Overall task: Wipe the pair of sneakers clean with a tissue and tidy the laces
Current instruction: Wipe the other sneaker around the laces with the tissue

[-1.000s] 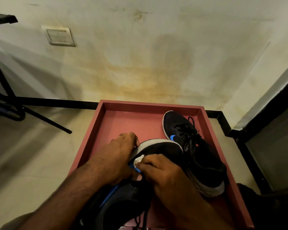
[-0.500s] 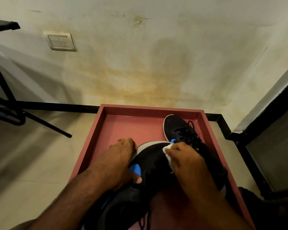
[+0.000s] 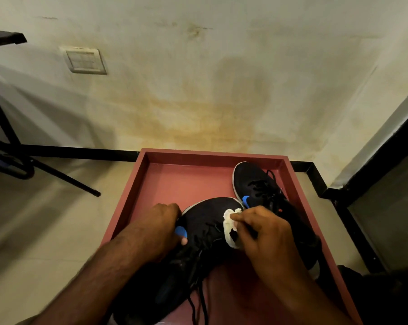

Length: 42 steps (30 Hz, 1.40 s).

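Since half a second ago, my right hand [image 3: 266, 238] has drawn the tissue [image 3: 230, 227] back from the toe edge onto the upper beside the laces [image 3: 199, 252], while my left hand [image 3: 159, 228] has kept its place. Nearest me, loose lace ends hang off the heel end of the near sneaker [image 3: 205, 233], untidied as yet. My left hand curls over that shoe's left side, thumb beside the blue logo [image 3: 180, 231], likely to steady it against the rubbing. My right fingers pinch the crumpled white tissue and press it to the dark fabric. Beyond, the second sneaker [image 3: 261, 195] lies against the right wall of the red tray [image 3: 151, 184], its laces slack, probably waiting its turn. Both shoes show a blue mark whose brand I cannot make out; no writing is readable. Farther off stand a stained wall and a switch plate [image 3: 84, 60].
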{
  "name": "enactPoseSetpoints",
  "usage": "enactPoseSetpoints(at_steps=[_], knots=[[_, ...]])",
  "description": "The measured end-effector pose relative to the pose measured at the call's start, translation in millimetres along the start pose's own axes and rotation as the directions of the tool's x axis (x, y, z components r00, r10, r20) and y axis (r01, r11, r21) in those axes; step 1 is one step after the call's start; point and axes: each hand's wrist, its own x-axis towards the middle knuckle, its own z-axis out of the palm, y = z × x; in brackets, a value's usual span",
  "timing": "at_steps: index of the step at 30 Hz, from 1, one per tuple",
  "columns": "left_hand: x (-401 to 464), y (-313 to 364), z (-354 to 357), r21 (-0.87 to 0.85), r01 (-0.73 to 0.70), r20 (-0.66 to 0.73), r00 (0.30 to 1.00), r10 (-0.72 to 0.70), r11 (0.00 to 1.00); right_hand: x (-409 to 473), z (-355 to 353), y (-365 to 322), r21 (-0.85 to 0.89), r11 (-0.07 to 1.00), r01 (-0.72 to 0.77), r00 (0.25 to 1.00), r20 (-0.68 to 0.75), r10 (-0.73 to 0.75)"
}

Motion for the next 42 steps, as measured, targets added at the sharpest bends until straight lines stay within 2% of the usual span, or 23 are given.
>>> enactPoseSetpoints(at_steps=[3, 6, 10, 12, 15, 21, 26, 29, 32, 36, 39, 42], knots=[[7, -7, 4, 0.046, 0.031, 0.039, 0.999, -0.033, 0.998, 8, -7, 2, 0.045, 0.997, -0.062, 0.994, -0.084, 0.066], [7, -8, 6, 0.031, 0.057, 0.038, 0.998, -0.058, 0.998, 9, -8, 2, 0.036, 0.996, -0.081, 0.993, -0.087, 0.084], [-9, 8, 2, -0.035, 0.014, -0.017, 1.000, -0.014, 0.999, 7, 0, 3, -0.081, 0.994, -0.073, 0.997, 0.033, 0.076], [-14, 14, 4, 0.037, -0.040, 0.019, 0.999, 0.039, 0.999, 5, 5, 3, -0.093, 0.993, -0.071, 0.987, 0.137, 0.084], [-10, 18, 13, 0.174, -0.054, 0.067, 0.997, 0.043, 0.983, -2, 16, 0, -0.078, 0.995, -0.056, 0.975, 0.212, 0.071], [0, 13, 18, 0.191, -0.041, 0.030, 0.999, 0.036, 0.981, -22, 22, -16, 0.033, 0.993, -0.117, 0.948, 0.302, 0.101], [3, 9, 21, 0.154, -0.070, 0.062, 0.996, 0.061, 0.986, -10, 19, -6, 0.112, 0.965, -0.239, 0.961, 0.167, 0.219], [4, 9, 24, 0.171, -0.076, 0.040, 0.997, 0.070, 0.982, -8, 26, 5, 0.123, 0.942, -0.311, 0.945, 0.142, 0.293], [4, 10, 25, 0.167, -0.080, 0.033, 0.997, 0.075, 0.983, -7, 30, 8, 0.117, 0.958, -0.261, 0.964, 0.090, 0.252], [6, 8, 25, 0.151, -0.094, 0.001, 0.995, 0.095, 0.984, 1, 26, 3, 0.193, 0.963, -0.191, 0.981, 0.056, 0.183], [9, 7, 26, 0.153, -0.071, -0.009, 0.997, 0.074, 0.986, -7, 28, -8, 0.178, 0.961, -0.211, 0.970, 0.162, 0.182], [11, 7, 25, 0.127, -0.065, -0.001, 0.998, 0.065, 0.990, -36, 34, -34, 0.257, 0.954, -0.158, 0.943, 0.325, 0.069]])
